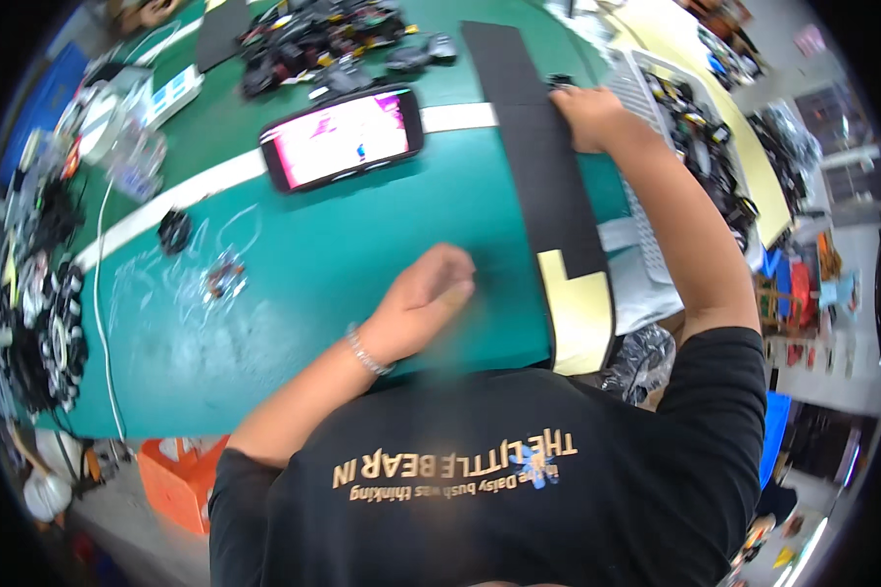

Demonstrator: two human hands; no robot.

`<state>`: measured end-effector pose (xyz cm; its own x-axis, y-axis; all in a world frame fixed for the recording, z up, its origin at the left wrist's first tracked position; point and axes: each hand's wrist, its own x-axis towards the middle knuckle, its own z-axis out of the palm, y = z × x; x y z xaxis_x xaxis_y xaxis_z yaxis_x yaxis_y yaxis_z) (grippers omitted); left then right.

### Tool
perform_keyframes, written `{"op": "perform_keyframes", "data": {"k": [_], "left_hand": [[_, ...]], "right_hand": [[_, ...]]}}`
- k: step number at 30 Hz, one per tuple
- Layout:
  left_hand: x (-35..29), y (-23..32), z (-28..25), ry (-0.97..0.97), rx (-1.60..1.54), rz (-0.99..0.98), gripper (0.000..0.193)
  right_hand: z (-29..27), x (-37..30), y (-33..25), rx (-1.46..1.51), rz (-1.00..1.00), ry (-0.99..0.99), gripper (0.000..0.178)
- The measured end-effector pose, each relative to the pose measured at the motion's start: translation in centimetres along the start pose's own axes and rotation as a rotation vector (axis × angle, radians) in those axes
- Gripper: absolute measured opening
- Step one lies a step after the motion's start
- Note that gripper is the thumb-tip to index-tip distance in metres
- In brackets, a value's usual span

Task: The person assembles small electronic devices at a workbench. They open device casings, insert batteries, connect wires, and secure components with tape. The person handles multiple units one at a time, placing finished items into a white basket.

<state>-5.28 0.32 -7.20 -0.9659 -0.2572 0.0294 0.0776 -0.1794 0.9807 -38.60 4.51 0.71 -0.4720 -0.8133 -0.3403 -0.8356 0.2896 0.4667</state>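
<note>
The black part (560, 80) is at the finger ends of the right hand (592, 115), by the dark strip (533, 147); gripped or not, I can't tell. The left hand (423, 301), farther off, looks curled, too blurry to tell.

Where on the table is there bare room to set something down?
The green table is bare between the phone and left hand, between that hand and the black strip, and between the shiny bits and left forearm. It is crowded beyond the phone, with piled dark parts, at the left edge, and around the white basket.
</note>
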Motion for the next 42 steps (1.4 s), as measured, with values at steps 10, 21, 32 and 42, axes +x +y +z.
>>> {"op": "perform_keyframes", "data": {"k": [10, 21, 32, 42], "left_hand": [[-0.1, 0.6, -0.5, -0.035, -0.130, -0.024, 0.011], [0.1, 1.0, -0.3, 0.006, -0.203, -0.054, 0.009], [0.2, 1.3, -0.4, -0.021, -0.243, -0.104, 0.007], [0.3, 1.3, -0.2, 0.009, -0.254, -0.089, 0.005]], "right_hand": [[-0.3, -0.1, 1.8, 0.056, -0.002, 0.190, 0.035], [-0.9, -4.0, 2.9, 0.454, -0.101, 0.581, 0.030], [-0.2, -1.8, 6.5, 0.037, -0.055, 0.863, 0.021], [-2.6, 1.5, 5.1, 0.092, 0.230, 0.366, 0.018]]}}
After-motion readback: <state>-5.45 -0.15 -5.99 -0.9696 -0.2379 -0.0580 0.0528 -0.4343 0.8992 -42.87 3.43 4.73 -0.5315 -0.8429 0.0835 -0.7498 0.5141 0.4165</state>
